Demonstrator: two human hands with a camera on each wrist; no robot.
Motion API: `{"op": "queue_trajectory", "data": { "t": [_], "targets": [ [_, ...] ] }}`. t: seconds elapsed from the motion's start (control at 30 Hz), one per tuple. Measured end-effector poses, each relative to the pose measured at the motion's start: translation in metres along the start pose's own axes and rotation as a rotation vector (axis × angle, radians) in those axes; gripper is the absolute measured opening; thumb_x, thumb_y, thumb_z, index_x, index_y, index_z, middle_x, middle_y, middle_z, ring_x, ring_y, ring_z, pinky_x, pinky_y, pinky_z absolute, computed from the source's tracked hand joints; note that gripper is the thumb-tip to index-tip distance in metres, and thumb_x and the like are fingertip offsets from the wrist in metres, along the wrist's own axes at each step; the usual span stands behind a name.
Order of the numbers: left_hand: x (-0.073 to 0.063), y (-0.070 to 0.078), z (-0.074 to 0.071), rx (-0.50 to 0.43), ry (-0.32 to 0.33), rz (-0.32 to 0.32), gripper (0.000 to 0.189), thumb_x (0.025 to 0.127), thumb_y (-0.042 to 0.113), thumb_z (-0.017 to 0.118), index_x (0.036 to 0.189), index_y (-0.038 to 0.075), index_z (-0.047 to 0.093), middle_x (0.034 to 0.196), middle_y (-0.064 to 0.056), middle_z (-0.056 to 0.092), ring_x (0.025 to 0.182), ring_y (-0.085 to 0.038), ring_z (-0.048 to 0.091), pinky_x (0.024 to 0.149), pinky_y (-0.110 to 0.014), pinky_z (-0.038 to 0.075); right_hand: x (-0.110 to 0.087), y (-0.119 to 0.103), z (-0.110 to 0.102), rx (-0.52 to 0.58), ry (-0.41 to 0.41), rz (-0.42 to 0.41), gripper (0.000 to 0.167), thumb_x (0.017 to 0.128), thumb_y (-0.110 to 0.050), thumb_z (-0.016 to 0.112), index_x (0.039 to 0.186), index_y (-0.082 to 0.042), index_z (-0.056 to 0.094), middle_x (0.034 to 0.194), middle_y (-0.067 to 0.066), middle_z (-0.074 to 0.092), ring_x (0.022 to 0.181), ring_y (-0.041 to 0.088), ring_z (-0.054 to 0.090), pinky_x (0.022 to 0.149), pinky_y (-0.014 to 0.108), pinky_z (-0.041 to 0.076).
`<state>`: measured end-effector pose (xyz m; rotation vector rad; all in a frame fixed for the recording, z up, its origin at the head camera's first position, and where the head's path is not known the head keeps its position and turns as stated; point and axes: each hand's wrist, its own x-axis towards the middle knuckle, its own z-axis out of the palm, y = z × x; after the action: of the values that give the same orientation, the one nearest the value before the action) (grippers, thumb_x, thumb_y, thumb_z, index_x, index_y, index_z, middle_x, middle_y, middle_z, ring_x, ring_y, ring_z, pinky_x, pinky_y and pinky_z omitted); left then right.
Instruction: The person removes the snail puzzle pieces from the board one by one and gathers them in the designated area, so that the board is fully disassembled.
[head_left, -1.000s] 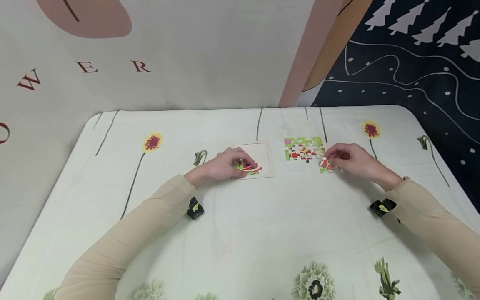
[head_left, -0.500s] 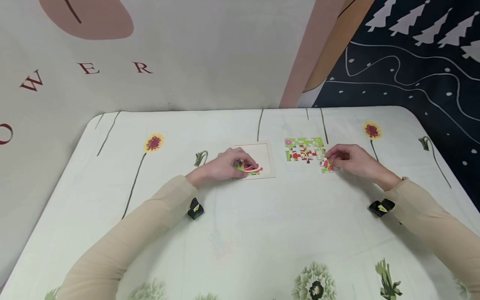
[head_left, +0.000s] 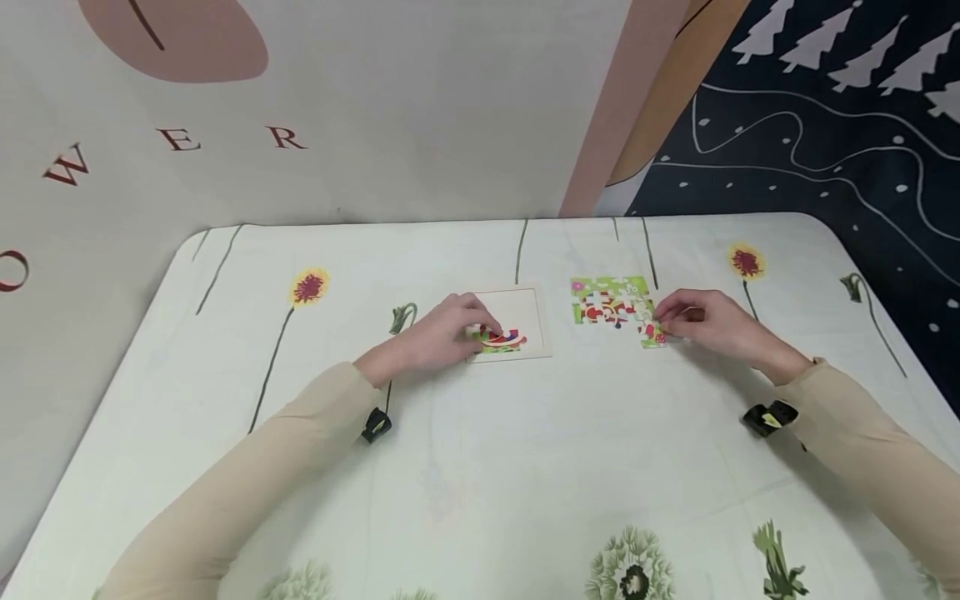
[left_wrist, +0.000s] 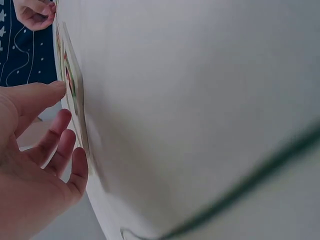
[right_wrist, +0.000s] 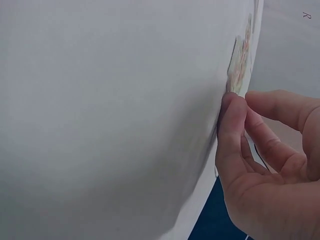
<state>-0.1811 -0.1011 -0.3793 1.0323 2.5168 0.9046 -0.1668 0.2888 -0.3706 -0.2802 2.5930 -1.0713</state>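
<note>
In the head view, a pale puzzle tray [head_left: 529, 315] lies flat near the table's middle. Colourful puzzle pieces [head_left: 504, 343] fill part of its lower left. My left hand [head_left: 444, 332] is over the tray's left side; the left wrist view has its thumb by the pieces and the other fingers loosely bent, holding nothing. To the right, a partly joined green and red puzzle [head_left: 609, 292] lies on the cloth. At its lower right corner my right hand [head_left: 697, 318] pinches the edge of a puzzle piece [head_left: 651, 336]; the fingertips partly hide that edge.
A white flower-printed cloth [head_left: 480, 467] covers the table. Behind its far edge rises a pale wall [head_left: 420, 150] with printed letters. A dark cloth with white trees [head_left: 795, 150] hangs at the right. Black wrist cameras [head_left: 768, 418] sit under both forearms.
My left hand has drawn back a little to the left, uncovering more of the pieces in the tray. The right hand stays at the puzzle's corner, nearly unmoved.
</note>
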Motion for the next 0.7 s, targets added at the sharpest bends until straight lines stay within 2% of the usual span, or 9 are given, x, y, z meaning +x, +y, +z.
{"op": "queue_trajectory", "data": {
  "t": [0.2,0.37,0.7],
  "targets": [
    [-0.007,-0.005,-0.007,0.003,0.036,-0.013,0.026,0.088,0.000,0.064,0.112,0.005,0.070,0.112,-0.010,0.059,0.107,-0.028,0.050,0.094,-0.043,0.037,0.000,0.000,-0.001,0.032,0.011,-0.003,0.019,0.093,-0.006,0.060,0.109,0.003,0.063,0.097,0.015,0.061,0.079,0.016,0.058,0.063,0.027,0.045],
    [-0.010,-0.010,-0.008,0.003,0.032,-0.033,0.026,0.088,0.002,0.066,0.113,0.005,0.070,0.114,-0.010,0.060,0.108,-0.028,0.052,0.095,-0.045,0.037,0.000,-0.005,0.001,0.054,0.011,-0.048,0.018,0.094,-0.006,0.061,0.109,0.004,0.063,0.097,0.016,0.061,0.077,0.016,0.058,0.063,0.027,0.045],
    [-0.009,-0.018,-0.010,-0.049,0.054,-0.045,0.023,0.085,0.005,0.072,0.107,0.010,0.073,0.115,-0.011,0.055,0.111,-0.030,0.044,0.094,-0.046,0.034,0.008,-0.022,0.012,0.069,-0.002,-0.094,0.019,0.094,-0.008,0.062,0.109,0.003,0.064,0.101,0.015,0.063,0.081,0.019,0.057,0.066,0.024,0.045]
  ]
}}
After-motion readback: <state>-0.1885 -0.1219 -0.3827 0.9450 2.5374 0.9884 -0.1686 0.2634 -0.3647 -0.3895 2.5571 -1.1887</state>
